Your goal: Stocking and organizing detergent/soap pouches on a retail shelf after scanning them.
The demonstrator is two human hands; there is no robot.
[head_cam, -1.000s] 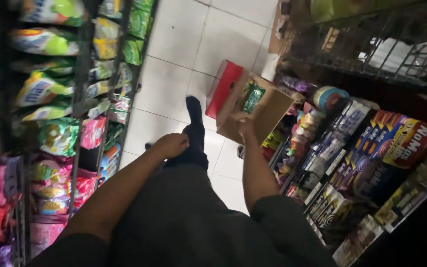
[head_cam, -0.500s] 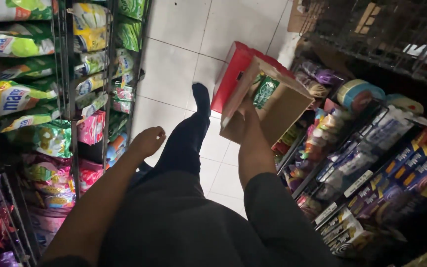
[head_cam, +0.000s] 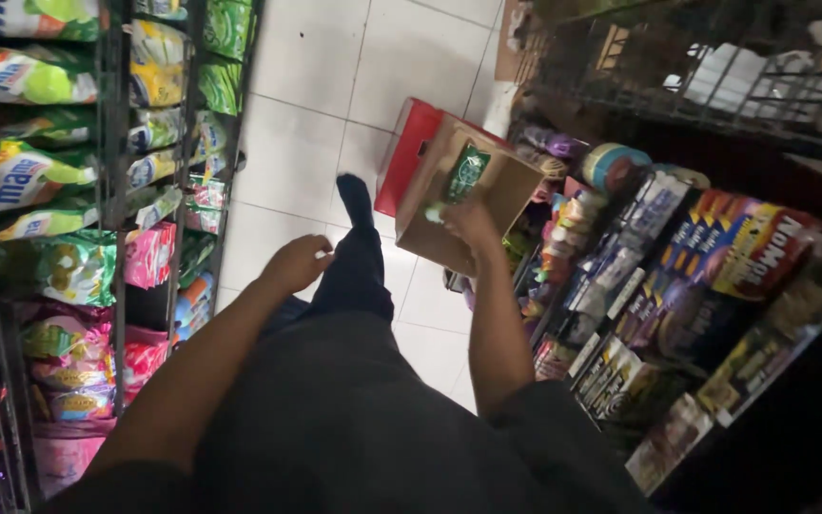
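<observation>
In a shop aisle, the right hand clasped a small pale item at the open box, green packet inside; the left hand hung loosely curled, empty.

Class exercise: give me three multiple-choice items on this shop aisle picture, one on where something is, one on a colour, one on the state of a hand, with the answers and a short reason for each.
1. Where is the cardboard box?
A. On the floor by the right-hand shelves
B. On top of the left rack
C. On the person's lap

2. What colour is the flat thing lying against the box?
A. Blue
B. Red
C. White

3. What is the left hand doing?
A. Gripping a bag
B. Pressing on the box
C. Holding nothing, loosely curled over the leg

Answers:
1 A, the box sits on the white tiles at the foot of the right shelves, with the right hand at its opening.
2 B, its visible face is plain red.
3 C, nothing shows between its fingers.
</observation>
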